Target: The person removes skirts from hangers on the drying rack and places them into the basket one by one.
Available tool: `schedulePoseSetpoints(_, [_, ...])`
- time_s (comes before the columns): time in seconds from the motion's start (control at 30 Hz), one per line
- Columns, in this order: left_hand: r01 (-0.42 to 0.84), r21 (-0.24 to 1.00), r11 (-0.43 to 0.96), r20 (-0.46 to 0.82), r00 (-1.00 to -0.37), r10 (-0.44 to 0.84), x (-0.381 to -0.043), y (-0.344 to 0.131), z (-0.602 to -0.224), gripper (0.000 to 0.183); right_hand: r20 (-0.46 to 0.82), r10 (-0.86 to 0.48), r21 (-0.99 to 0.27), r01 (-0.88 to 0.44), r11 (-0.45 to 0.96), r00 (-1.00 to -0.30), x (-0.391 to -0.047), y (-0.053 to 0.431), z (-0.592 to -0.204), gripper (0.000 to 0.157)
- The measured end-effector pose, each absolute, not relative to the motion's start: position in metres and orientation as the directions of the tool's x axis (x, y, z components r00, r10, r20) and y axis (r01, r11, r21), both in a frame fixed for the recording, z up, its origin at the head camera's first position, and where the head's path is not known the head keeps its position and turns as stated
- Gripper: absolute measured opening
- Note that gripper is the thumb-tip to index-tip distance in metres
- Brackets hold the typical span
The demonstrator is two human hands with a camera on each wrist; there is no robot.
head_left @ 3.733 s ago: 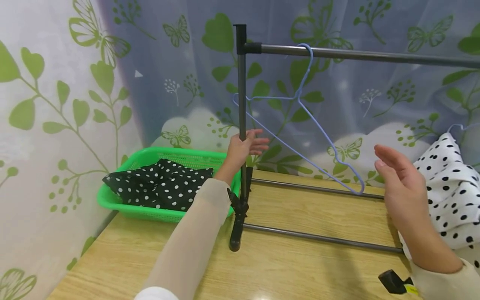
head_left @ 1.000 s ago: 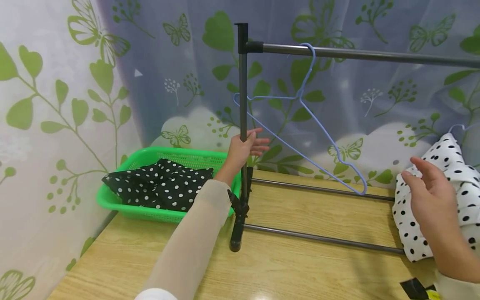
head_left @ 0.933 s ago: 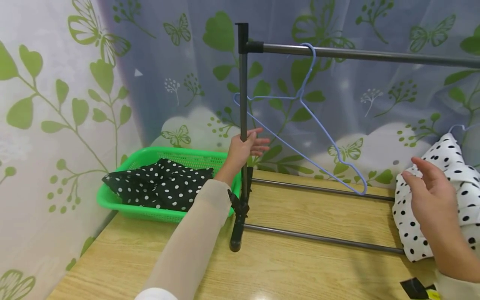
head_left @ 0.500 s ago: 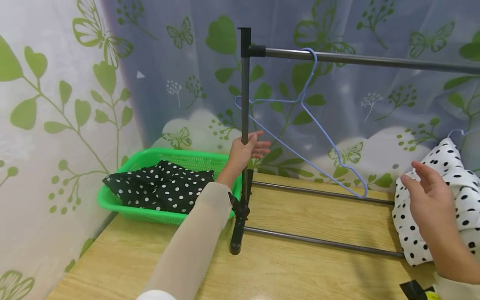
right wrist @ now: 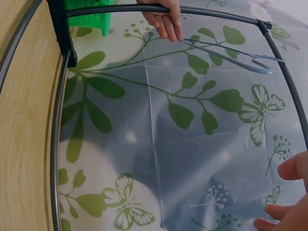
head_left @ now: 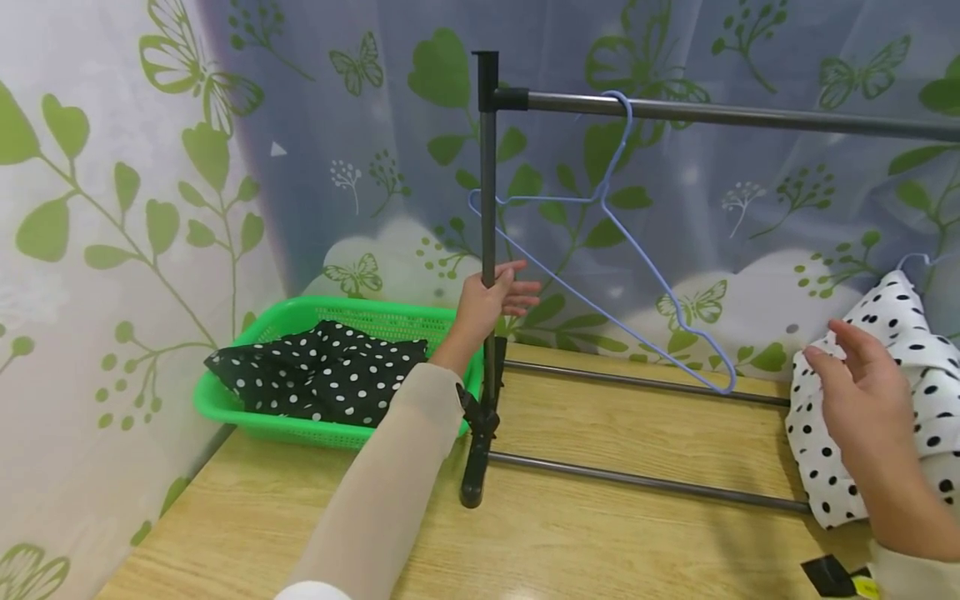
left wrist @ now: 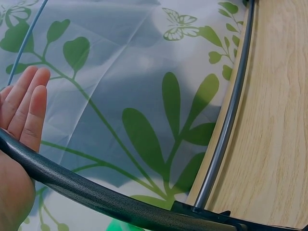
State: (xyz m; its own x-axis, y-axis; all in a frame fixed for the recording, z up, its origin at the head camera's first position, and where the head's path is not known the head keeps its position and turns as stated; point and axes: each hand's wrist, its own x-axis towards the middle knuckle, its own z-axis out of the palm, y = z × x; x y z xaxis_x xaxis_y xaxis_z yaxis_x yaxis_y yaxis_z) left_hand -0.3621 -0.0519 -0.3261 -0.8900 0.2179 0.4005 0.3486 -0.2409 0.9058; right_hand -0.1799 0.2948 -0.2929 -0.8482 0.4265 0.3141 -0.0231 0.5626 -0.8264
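In the head view my left hand (head_left: 480, 310) rests against the dark upright post (head_left: 489, 183) of a metal clothes rack, fingers stretched out past it. The left wrist view shows the post (left wrist: 86, 185) crossing the palm, with the fingers extended and not wrapped round it. My right hand (head_left: 870, 408) hovers with relaxed fingers and holds nothing, in front of a white cloth with black dots (head_left: 821, 454) at the right. A light blue hanger (head_left: 651, 242) hangs bare from the top rail (head_left: 720, 112), between my hands.
Behind the left forearm stands a green basket (head_left: 281, 429) holding a black cloth with white dots (head_left: 330, 371). Two lower bars (head_left: 652, 482) run along the wooden table (head_left: 600, 542). A leaf-patterned curtain (head_left: 360, 150) backs the scene. A dark object (head_left: 828, 577) lies near my right sleeve.
My right hand has moved right, from near the hanger's lower end to in front of the white dotted cloth. Over the last second both hands stay put; the view shifts slightly.
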Motion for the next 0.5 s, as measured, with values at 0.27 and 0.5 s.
schedulePoseSetpoints(0.27, [0.34, 0.911, -0.235, 0.389, -0.898, 0.208, -0.362, -0.052, -0.323, 0.039, 0.307, 0.48, -0.826, 0.021, 0.564, -0.822, -0.178, 0.301, -0.28, 0.057])
schedulePoseSetpoints(0.5, [0.336, 0.912, -0.236, 0.385, -0.899, 0.21, -0.36, -0.052, -0.321, 0.038, 0.308, 0.522, -0.824, 0.052, 0.565, -0.796, -0.175, 0.306, -0.274, 0.055])
